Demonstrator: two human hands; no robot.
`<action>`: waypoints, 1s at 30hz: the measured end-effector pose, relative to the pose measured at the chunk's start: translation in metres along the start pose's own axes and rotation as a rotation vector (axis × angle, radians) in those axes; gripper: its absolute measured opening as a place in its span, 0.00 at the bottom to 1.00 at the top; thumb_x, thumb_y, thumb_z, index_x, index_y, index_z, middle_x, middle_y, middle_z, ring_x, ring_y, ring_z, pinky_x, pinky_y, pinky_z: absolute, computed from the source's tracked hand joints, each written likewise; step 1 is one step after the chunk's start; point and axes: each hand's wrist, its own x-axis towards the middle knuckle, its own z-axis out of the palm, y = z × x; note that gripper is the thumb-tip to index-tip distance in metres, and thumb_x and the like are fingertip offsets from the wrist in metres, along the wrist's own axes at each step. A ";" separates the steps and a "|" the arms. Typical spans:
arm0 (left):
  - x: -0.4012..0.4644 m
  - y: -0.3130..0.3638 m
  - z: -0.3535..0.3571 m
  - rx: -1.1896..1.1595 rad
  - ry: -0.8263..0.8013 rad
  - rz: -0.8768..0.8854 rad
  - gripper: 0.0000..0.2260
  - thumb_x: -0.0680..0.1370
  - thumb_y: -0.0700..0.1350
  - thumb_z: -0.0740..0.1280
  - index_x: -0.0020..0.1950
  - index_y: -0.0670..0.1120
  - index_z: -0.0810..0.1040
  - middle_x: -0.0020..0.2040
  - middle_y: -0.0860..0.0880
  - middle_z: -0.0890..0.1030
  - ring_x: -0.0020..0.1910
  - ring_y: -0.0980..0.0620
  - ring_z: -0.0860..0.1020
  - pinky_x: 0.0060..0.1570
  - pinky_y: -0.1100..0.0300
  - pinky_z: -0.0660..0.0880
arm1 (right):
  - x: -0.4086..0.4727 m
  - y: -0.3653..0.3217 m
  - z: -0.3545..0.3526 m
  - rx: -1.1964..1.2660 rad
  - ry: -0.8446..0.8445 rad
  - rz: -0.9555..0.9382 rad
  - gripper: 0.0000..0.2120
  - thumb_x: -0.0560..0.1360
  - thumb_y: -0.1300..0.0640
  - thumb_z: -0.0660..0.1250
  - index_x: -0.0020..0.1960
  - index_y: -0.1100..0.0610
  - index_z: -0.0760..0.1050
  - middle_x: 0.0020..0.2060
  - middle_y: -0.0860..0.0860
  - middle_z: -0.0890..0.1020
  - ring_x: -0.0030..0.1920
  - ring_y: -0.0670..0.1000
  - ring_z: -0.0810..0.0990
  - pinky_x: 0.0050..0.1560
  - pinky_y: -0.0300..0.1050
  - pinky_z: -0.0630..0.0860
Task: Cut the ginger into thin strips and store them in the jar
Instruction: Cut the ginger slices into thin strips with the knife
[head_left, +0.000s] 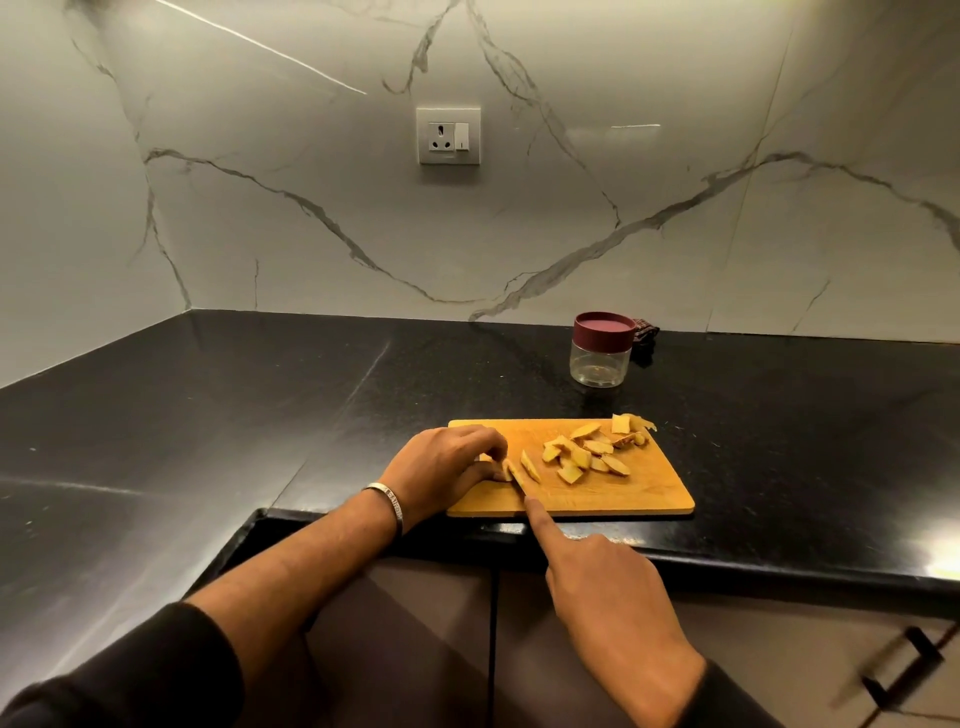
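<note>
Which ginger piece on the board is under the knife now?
The piece at the board's left end, which the left hand pinches. The knife in the right hand is against it. The other slices lie loose farther right.

On the desk (260, 415) the cutting board (649, 499) lies at the front edge, ginger pieces (582, 457) on it, the jar (601, 349) behind it, near the wall.

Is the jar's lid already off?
No: the maroon lid sits on the jar, which stands empty on the counter behind the board.
</note>
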 end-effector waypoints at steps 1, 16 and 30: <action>0.000 0.000 0.000 -0.003 0.006 -0.012 0.07 0.77 0.49 0.68 0.54 0.50 0.79 0.50 0.53 0.82 0.43 0.53 0.81 0.40 0.57 0.80 | 0.000 0.000 0.001 0.000 0.005 -0.001 0.33 0.86 0.54 0.55 0.81 0.43 0.37 0.42 0.50 0.69 0.42 0.50 0.70 0.43 0.46 0.66; 0.002 0.001 0.001 -0.024 -0.012 0.006 0.08 0.78 0.45 0.70 0.57 0.49 0.80 0.53 0.51 0.81 0.46 0.54 0.81 0.46 0.55 0.81 | 0.000 0.003 0.005 0.142 0.056 0.005 0.30 0.86 0.50 0.51 0.81 0.42 0.38 0.39 0.48 0.71 0.39 0.48 0.70 0.41 0.44 0.67; -0.001 0.002 -0.002 0.006 0.026 0.055 0.04 0.76 0.47 0.72 0.50 0.50 0.85 0.49 0.53 0.84 0.44 0.56 0.82 0.40 0.60 0.81 | 0.029 -0.006 0.007 0.341 0.144 -0.052 0.27 0.85 0.49 0.52 0.82 0.43 0.46 0.37 0.47 0.73 0.36 0.45 0.71 0.37 0.39 0.65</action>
